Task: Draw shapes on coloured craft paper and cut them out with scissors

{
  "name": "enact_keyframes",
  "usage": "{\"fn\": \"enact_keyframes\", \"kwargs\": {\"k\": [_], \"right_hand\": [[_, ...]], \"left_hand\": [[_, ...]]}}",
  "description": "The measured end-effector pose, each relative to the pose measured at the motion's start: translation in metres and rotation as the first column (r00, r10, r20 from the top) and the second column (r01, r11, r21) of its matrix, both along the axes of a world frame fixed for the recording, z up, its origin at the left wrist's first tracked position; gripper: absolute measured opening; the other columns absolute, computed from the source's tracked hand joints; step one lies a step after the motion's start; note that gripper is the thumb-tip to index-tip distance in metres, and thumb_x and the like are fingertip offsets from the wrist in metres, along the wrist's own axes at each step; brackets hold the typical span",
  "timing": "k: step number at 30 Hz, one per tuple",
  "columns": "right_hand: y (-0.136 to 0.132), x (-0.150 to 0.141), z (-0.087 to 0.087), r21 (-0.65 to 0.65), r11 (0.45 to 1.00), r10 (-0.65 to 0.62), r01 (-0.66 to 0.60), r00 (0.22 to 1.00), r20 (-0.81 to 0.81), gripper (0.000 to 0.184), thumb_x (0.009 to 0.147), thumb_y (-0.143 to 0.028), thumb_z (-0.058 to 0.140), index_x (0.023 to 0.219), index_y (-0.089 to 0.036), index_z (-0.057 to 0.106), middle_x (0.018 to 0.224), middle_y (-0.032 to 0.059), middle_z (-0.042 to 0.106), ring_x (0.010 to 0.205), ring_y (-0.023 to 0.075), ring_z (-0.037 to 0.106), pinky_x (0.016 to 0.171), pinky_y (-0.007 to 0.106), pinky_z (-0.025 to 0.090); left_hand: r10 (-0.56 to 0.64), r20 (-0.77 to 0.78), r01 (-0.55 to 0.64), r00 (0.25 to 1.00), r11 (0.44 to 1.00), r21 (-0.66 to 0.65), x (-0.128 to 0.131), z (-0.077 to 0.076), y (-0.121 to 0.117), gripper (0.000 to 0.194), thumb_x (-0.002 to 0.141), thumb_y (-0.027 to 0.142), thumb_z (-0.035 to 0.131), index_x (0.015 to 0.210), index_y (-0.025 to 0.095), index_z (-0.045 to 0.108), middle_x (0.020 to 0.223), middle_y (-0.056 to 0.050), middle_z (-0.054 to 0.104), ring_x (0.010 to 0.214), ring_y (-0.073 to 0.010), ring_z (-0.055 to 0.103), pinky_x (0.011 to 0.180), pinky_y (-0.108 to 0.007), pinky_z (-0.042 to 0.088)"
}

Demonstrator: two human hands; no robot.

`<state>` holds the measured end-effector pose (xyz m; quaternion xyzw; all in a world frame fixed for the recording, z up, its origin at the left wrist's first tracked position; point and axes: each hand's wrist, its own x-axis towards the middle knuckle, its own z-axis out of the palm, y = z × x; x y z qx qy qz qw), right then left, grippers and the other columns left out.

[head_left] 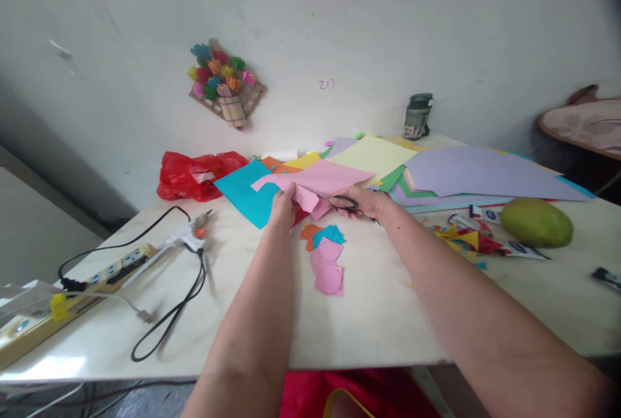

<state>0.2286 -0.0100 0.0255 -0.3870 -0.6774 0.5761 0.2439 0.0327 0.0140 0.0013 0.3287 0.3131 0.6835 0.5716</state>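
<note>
My left hand point(284, 203) pinches the edge of a sheet of pink paper point(334, 174), which has a curved strip cut along its left side. My right hand point(359, 203) is closed round the dark handles of a pair of scissors point(345, 200). The scissor blades point left and lie against the paper, near a small part with a circle drawn on it. Closer to me, pink paper pieces with drawn circles point(330, 279) lie on the table below a blue cut piece point(328, 235) and an orange cut piece point(310, 234).
Coloured sheets point(480, 172) spread along the back right. A green fruit point(536, 222), glue tubes point(524, 250) and paper scraps point(458, 240) lie at right. At left are a red plastic bag point(194, 175), a glue gun point(191, 233) and a power strip point(111, 270). A bottle point(418, 117) stands behind.
</note>
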Motion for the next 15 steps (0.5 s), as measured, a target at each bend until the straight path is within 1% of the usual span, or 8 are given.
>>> {"fn": "enact_keyframes", "kwargs": {"k": [4,7,10,15], "right_hand": [[-0.0009,-0.0004,-0.0004,0.003,0.999,-0.034,0.035,0.998,-0.047,0.027,0.070,-0.038,0.062,0.059,-0.017,0.049,0.048,-0.0019,0.050,0.034,0.0047,0.036,0.030,0.018,0.027],[0.0005,-0.0002,-0.0021,0.006,0.999,-0.044,0.044,0.998,-0.046,0.025,0.069,-0.036,0.063,0.059,-0.017,0.050,0.047,-0.0020,0.050,0.035,0.0045,0.036,0.031,0.018,0.027],[0.0015,0.0003,-0.0028,0.006,0.999,-0.034,0.034,0.999,-0.039,0.022,0.070,-0.034,0.062,0.062,-0.016,0.052,0.048,-0.0022,0.051,0.035,0.0043,0.037,0.032,0.017,0.028],[0.0014,0.0011,-0.0021,-0.026,1.000,-0.002,0.000,0.997,-0.075,0.024,0.071,-0.032,0.059,0.058,-0.016,0.047,0.047,-0.0029,0.050,0.034,0.0036,0.036,0.033,0.017,0.028]], "left_hand": [[0.062,-0.010,-0.062,0.998,0.998,-0.013,0.0002,0.0005,0.0002,0.004,0.079,0.016,0.058,0.080,0.014,0.060,0.085,-0.007,0.067,0.084,-0.0188,0.063,0.078,-0.031,0.050],[0.101,-0.011,-0.101,0.995,0.994,-0.043,0.0005,0.0028,-0.0019,0.002,0.078,0.015,0.057,0.079,0.014,0.059,0.085,-0.007,0.066,0.085,-0.0199,0.063,0.078,-0.033,0.050],[0.114,-0.005,-0.115,0.993,0.991,-0.067,0.0005,0.0043,-0.0031,0.002,0.078,0.013,0.057,0.078,0.015,0.057,0.082,-0.006,0.065,0.085,-0.0201,0.063,0.077,-0.033,0.050],[0.138,-0.020,-0.139,0.990,0.987,-0.077,-0.0017,0.0024,-0.0008,0.005,0.077,0.012,0.056,0.075,0.017,0.055,0.078,-0.005,0.064,0.083,-0.0189,0.063,0.075,-0.030,0.050]]}}
